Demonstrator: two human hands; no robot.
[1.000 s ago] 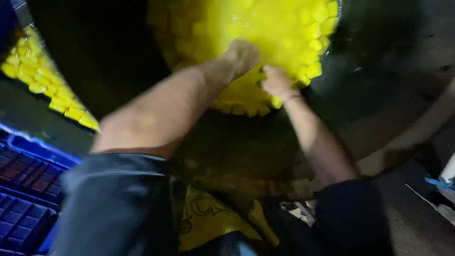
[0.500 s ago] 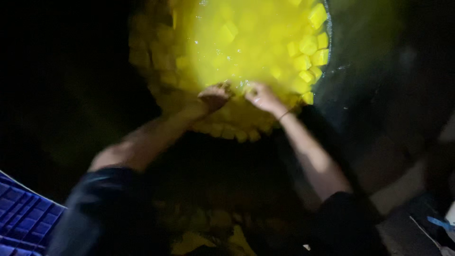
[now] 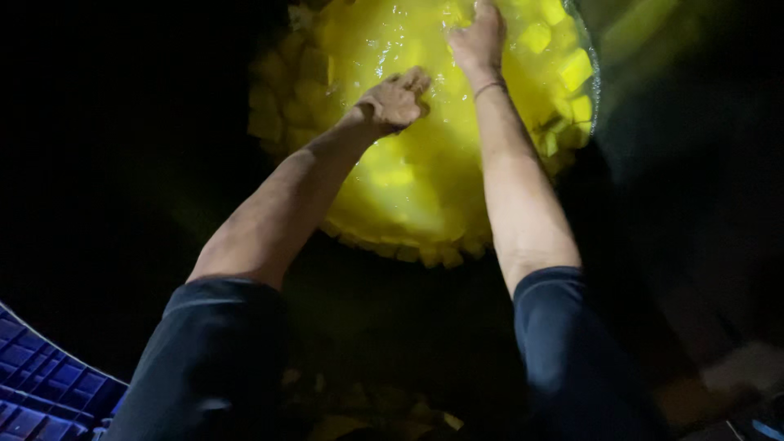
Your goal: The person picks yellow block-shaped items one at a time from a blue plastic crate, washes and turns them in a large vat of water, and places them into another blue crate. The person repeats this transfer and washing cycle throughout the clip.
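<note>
Head view: left hand (image 3: 394, 102) curled loosely, knuckles resting near the middle of the wet yellow cube mass (image 3: 408, 188); right hand (image 3: 480, 37) flattened on it, farther off and rightward. Most cubes lay nearer than both hands.

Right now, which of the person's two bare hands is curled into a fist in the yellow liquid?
The left hand: its fingers are curled under, while the right hand lies stretched out flatter, farther up the yellow liquid.

Bright yellow wet cubes (image 3: 563, 69) heaped in a round mound, glossy, lit amid darkness
</note>
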